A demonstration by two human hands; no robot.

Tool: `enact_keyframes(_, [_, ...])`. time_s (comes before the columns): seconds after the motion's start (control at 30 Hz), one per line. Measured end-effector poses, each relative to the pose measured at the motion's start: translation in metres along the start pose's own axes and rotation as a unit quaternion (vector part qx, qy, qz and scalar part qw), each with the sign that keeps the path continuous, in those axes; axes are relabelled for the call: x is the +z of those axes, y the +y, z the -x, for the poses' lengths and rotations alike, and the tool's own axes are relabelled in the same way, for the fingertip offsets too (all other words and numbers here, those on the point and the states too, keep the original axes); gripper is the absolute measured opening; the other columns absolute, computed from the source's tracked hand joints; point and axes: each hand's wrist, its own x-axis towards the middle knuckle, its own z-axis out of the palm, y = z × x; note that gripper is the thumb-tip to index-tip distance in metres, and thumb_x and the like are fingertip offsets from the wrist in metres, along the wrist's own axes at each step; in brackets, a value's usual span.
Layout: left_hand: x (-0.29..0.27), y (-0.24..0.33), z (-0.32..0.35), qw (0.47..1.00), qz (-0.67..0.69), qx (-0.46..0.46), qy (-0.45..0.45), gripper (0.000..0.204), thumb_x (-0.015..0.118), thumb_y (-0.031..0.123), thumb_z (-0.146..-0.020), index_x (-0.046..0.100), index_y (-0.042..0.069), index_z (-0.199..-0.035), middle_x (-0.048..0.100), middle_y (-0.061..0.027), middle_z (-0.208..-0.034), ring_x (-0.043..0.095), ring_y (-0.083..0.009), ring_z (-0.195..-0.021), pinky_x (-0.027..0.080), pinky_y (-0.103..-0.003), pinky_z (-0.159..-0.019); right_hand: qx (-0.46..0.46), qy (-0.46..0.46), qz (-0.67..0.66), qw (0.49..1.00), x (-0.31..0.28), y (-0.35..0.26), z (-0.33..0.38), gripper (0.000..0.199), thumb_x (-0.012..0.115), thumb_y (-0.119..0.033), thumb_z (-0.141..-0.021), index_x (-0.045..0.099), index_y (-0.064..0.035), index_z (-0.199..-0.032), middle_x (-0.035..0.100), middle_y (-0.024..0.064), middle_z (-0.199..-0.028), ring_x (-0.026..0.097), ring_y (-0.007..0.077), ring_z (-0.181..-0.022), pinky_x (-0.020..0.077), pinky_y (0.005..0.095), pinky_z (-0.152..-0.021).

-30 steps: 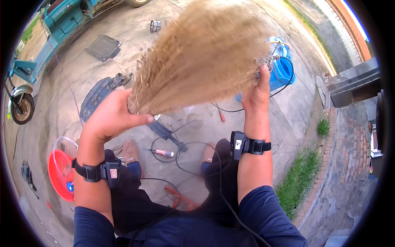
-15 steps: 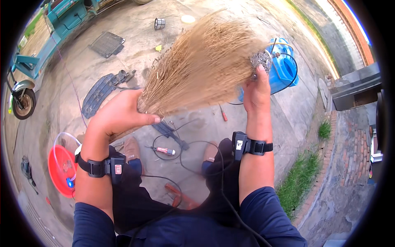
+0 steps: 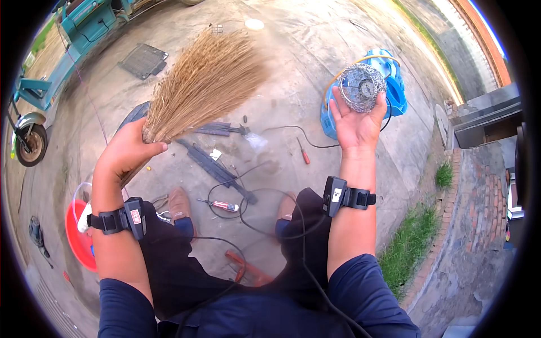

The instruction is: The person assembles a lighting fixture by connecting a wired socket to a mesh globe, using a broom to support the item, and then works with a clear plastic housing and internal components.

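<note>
In the head view, grips a straw broom point(image 3: 205, 84) with the left hand point(image 3: 127, 147), with fingers and thumb clamped around its narrow neck. Holds the broom up on a tilt over the left half of the concrete floor point(image 3: 310, 50), with the bristles fanned toward the far edge. Supports a round tangle of silvery wire point(image 3: 363, 87) in the right hand point(image 3: 359, 128), palm up, between thumb and fingers partly hidden behind it. Has the wire well apart from the broom and, from above, overlapping a blue container point(image 3: 398, 93) near the floor's right side.

Faces, between the hands and the feet, a red-handled screwdriver point(image 3: 306, 157), a long dark strip point(image 3: 211, 169), a loosely looped black cable point(image 3: 304, 135) and a slim tool with a patterned handle point(image 3: 225, 206). Has a red basin point(image 3: 78, 245) toward the floor's left edge, beside the left forearm. Looks out over a flat dark panel point(image 3: 143, 61) near the far left corner, close to a teal vehicle point(image 3: 84, 25), and a pale disc point(image 3: 255, 24) near the far edge. Has grass point(image 3: 414, 242) along the right edge, beside brick edging point(image 3: 444, 219).
</note>
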Motion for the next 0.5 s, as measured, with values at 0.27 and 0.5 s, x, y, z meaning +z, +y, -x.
enact_keyframes(0.27, [0.009, -0.024, -0.017, 0.937, -0.299, -0.102, 0.148, 0.051, 0.081, 0.017, -0.074, 0.062, 0.003, -0.119, 0.067, -0.0200, -0.112, 0.064, -0.0396, -0.104, 0.051, -0.047, -0.089, 0.044, -0.040, -0.055, 0.997, 0.008, -0.003, 0.010, 0.076, 0.056, -0.071, -0.086, 0.050, -0.0199, -0.142, 0.064, 0.0081, -0.131, 0.063, 0.0396, -0.118, 0.0365, 0.0528, -0.109])
enact_keyframes(0.5, [0.039, 0.018, -0.022, 0.922, -0.211, 0.175, 0.272, 0.046, 0.077, 0.010, -0.080, 0.060, 0.003, -0.122, 0.061, -0.0173, -0.127, 0.061, -0.0367, -0.116, 0.050, -0.041, -0.097, 0.111, -0.133, -0.095, 0.980, 0.021, 0.013, 0.023, 0.081, 0.050, -0.072, -0.089, 0.047, -0.0140, -0.145, 0.061, 0.0137, -0.134, 0.060, 0.0433, -0.122, 0.0422, 0.0532, -0.106])
